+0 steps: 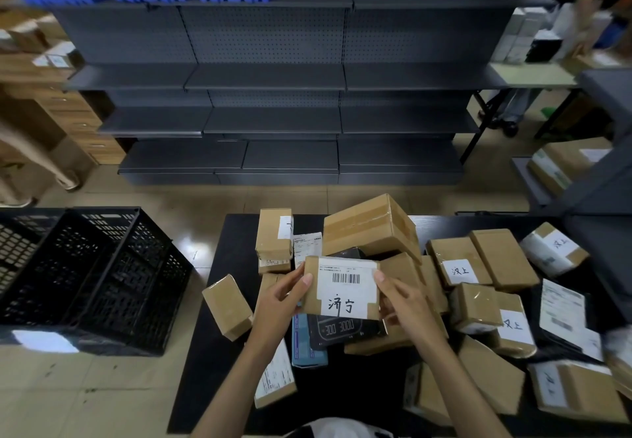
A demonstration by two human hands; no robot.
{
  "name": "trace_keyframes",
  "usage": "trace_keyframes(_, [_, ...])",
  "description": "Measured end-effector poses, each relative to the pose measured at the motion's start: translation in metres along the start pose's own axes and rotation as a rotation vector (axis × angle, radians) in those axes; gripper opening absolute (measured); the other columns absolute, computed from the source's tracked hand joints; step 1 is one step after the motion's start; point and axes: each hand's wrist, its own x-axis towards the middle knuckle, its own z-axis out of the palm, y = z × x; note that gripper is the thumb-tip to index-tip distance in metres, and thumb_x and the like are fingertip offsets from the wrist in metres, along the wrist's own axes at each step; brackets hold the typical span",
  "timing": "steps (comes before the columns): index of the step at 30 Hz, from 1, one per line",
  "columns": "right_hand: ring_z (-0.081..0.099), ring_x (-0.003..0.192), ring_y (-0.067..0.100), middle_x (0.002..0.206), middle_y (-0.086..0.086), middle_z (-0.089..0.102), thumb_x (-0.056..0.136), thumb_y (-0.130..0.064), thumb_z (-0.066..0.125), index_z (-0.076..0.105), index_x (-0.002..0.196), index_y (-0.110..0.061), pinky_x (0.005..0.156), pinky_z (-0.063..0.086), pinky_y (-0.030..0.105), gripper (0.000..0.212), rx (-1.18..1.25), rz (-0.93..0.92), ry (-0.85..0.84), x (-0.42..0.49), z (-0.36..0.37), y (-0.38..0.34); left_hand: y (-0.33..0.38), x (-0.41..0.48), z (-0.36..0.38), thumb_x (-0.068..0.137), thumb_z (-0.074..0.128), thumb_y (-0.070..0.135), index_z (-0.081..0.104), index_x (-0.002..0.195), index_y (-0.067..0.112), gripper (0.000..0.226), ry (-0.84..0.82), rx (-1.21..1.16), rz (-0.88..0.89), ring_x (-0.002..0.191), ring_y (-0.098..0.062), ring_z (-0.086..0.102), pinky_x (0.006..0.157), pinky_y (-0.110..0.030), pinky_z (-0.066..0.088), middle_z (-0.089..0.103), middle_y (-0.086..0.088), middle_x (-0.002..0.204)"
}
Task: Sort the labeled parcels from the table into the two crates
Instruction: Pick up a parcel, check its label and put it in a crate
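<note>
Both grips hold one labeled parcel (342,289) just above the pile at the centre of the black surface (355,389). Left grip (282,301): fingers curled round the parcel's left edge, thumb on its top face. Right grip (403,304): fingers curled round the right edge. The parcel's white label (349,278), bearing a barcode and handwritten characters, faces up. Other parcels (502,259) lie around it on the surface. Two black crates (113,277) stand side by side on the floor, left of the surface.
</note>
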Motion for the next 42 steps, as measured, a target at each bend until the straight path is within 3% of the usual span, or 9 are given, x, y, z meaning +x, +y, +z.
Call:
trace_keyframes(5, [0.068, 0.065, 0.012, 0.081, -0.005, 0.077, 0.086, -0.068, 0.059, 0.076, 0.117, -0.034, 0.062, 0.054, 0.028, 0.049, -0.021, 0.012, -0.014, 0.000, 0.000, 0.001, -0.004, 0.001, -0.001, 0.080, 0.070, 0.058, 0.062, 0.140, 0.038, 0.063, 0.001, 0.002, 0.013, 0.108, -0.006, 0.072, 0.088, -0.034, 0.063, 0.072, 0.018, 0.118])
trace_keyframes(11, [0.065, 0.083, 0.003, 0.095, -0.018, 0.071, 0.102, -0.056, 0.049, 0.064, 0.115, -0.042, 0.056, 0.045, 0.014, 0.024, -0.097, 0.073, -0.068, -0.005, -0.002, -0.005, -0.003, 0.000, -0.001, 0.080, 0.070, 0.060, 0.060, 0.141, 0.040, 0.064, 0.003, 0.049, 0.035, 0.115, -0.011, 0.070, 0.092, -0.038, 0.063, 0.067, 0.012, 0.132])
trace_keyframes(14, [0.067, 0.086, 0.008, 0.093, -0.014, 0.074, 0.102, -0.055, 0.050, 0.067, 0.117, -0.039, 0.060, 0.050, 0.017, 0.028, -0.079, 0.076, -0.081, -0.003, -0.002, -0.004, -0.001, -0.002, -0.002, 0.085, 0.069, 0.057, 0.061, 0.139, 0.043, 0.056, -0.010, 0.083, 0.050, 0.113, -0.008, 0.071, 0.088, -0.034, 0.063, 0.066, 0.013, 0.133])
trace_keyframes(17, [0.073, 0.097, 0.017, 0.098, -0.009, 0.079, 0.097, -0.056, 0.059, 0.069, 0.131, -0.033, 0.077, 0.062, 0.032, 0.042, 0.030, 0.076, -0.101, 0.000, -0.002, 0.002, 0.004, -0.003, -0.006, 0.091, 0.066, 0.060, 0.055, 0.146, 0.048, 0.058, -0.037, 0.248, 0.136, 0.120, -0.005, 0.064, 0.088, -0.025, 0.057, 0.058, 0.018, 0.140])
trace_keyframes(26, [0.066, 0.124, 0.016, 0.131, -0.011, 0.071, 0.094, -0.032, 0.070, 0.054, 0.145, -0.043, 0.103, 0.055, 0.047, 0.055, 0.267, 0.030, -0.206, 0.005, -0.013, 0.000, 0.009, -0.007, -0.015, 0.097, 0.074, 0.025, 0.040, 0.156, 0.045, 0.071, -0.198, 0.233, 0.179, 0.134, 0.005, 0.053, 0.092, -0.015, 0.053, 0.055, 0.021, 0.149])
trace_keyframes(32, [0.063, 0.129, 0.017, 0.136, -0.010, 0.068, 0.098, -0.018, 0.065, 0.051, 0.141, -0.048, 0.109, 0.051, 0.046, 0.054, 0.263, -0.012, -0.228, 0.008, -0.017, 0.001, 0.004, -0.004, -0.012, 0.095, 0.075, 0.028, 0.039, 0.155, 0.051, 0.074, -0.205, 0.196, 0.174, 0.142, 0.000, 0.048, 0.107, -0.033, 0.052, 0.050, 0.025, 0.155])
trace_keyframes(37, [0.064, 0.128, 0.017, 0.134, -0.009, 0.070, 0.096, -0.021, 0.067, 0.050, 0.143, -0.046, 0.107, 0.053, 0.043, 0.056, 0.244, -0.045, -0.213, 0.009, -0.024, 0.004, 0.002, -0.003, -0.006, 0.091, 0.078, 0.036, 0.042, 0.152, 0.055, 0.073, -0.202, 0.213, 0.161, 0.141, -0.003, 0.051, 0.113, -0.049, 0.050, 0.048, 0.028, 0.154])
trace_keyframes(40, [0.067, 0.121, 0.011, 0.127, -0.014, 0.072, 0.098, -0.019, 0.066, 0.048, 0.148, -0.038, 0.094, 0.058, 0.029, 0.057, 0.229, -0.060, -0.205, 0.007, -0.028, 0.004, 0.001, -0.002, -0.002, 0.089, 0.080, 0.038, 0.043, 0.151, 0.058, 0.074, -0.188, 0.234, 0.147, 0.138, -0.002, 0.052, 0.111, -0.047, 0.051, 0.050, 0.031, 0.151])
trace_keyframes(42, [0.069, 0.115, 0.005, 0.122, -0.018, 0.073, 0.100, -0.018, 0.064, 0.048, 0.148, -0.036, 0.082, 0.057, 0.020, 0.054, 0.210, -0.072, -0.202, 0.004, -0.031, 0.003, 0.002, -0.003, 0.002, 0.088, 0.080, 0.039, 0.042, 0.150, 0.060, 0.075, -0.178, 0.261, 0.140, 0.134, 0.000, 0.055, 0.103, -0.037, 0.055, 0.053, 0.032, 0.147])
